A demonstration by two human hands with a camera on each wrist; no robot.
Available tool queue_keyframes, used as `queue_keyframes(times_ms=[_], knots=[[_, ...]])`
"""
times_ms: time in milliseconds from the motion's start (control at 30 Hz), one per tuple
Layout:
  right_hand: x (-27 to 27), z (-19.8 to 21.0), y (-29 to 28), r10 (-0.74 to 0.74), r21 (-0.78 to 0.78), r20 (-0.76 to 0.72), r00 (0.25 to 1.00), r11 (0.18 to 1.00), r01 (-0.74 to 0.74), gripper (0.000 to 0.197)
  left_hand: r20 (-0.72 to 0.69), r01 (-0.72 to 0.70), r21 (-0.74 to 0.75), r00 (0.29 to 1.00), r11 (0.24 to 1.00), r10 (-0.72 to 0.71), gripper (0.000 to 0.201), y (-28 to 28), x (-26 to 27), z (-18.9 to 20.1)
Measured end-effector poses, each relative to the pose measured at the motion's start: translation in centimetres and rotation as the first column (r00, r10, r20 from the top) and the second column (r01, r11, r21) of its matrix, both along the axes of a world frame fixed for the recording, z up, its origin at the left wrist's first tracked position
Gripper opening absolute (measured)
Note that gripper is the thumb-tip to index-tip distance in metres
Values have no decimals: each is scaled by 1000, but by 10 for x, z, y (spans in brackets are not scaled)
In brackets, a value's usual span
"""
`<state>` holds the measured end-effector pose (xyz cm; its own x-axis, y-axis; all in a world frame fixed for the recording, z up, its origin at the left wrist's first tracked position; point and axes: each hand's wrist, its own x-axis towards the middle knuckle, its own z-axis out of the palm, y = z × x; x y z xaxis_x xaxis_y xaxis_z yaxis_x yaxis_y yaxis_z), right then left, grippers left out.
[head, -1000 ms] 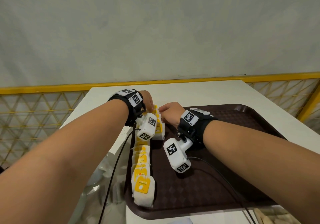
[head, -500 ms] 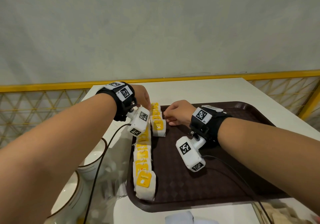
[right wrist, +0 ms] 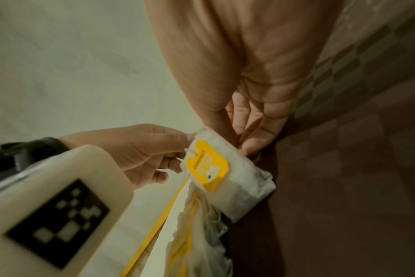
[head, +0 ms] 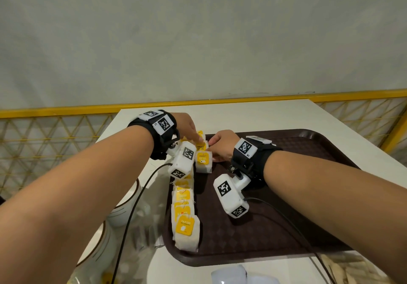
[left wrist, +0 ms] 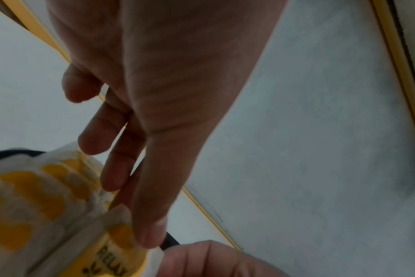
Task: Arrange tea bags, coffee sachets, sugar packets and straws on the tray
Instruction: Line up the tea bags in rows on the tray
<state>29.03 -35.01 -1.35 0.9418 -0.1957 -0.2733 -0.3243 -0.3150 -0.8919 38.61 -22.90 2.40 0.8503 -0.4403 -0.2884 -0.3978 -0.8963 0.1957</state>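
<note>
White tea bags with yellow tags lie in a long row [head: 184,213] along the left edge of the dark brown tray [head: 286,228]. A short second row [head: 203,161] sits beside it at the far end. My left hand [head: 193,134] reaches over this short row, its straight fingers touching the top tea bag [left wrist: 116,262] marked RELAX. My right hand [head: 217,149] presses straight fingers [right wrist: 251,131] against the right side of the same stack [right wrist: 228,180]. Neither hand grips a bag. No sachets, sugar packets or straws show on the tray.
White gold-rimmed bowls [head: 123,213] and clear plastic wrap stand left of the tray on the white table [head: 253,116]. A yellow railing [head: 55,112] runs behind. Wrist-camera cables cross the tray's near part. Pale packets [head: 352,270] lie at the near right.
Both hands stay at the far short row of tea bags. The left fingers have stretched out onto its top, and the right hand has shifted slightly right against its side.
</note>
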Motion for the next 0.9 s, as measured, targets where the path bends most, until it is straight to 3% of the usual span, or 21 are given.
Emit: queue_keyframes(times_ms=[167,300,433,500,633,767,900], knots=[[2,-1,-3,11,23,-16,1000,1000,-11,27,43,12,24,999,1000,-13,21,-8,1,-7],[-3,6,-13,44,40,-20,999,998,-44,25,86,9,84,996,996,-16,30,-13,0,-13],[-16,10,-23,313,-109,-88,946,941,-321,21,103,36,155,993,987,-52,34,-17,-3,-14],[-22,7,-21,368,-151,-122,922,911,-384,14,102,38,144,993,989,-53,33,-15,-3,-10],[-17,-4,-13,293,-131,-63,954,945,-299,20,21,4,-17,1000,1000,-4,32,0,-5,10],[-10,-6,-7,227,-55,-77,971,971,-232,26,-76,30,57,997,998,-26,35,9,-9,16],[-6,-5,-4,191,-34,-76,979,980,-194,23,-68,97,74,993,993,-92,13,5,-8,5]])
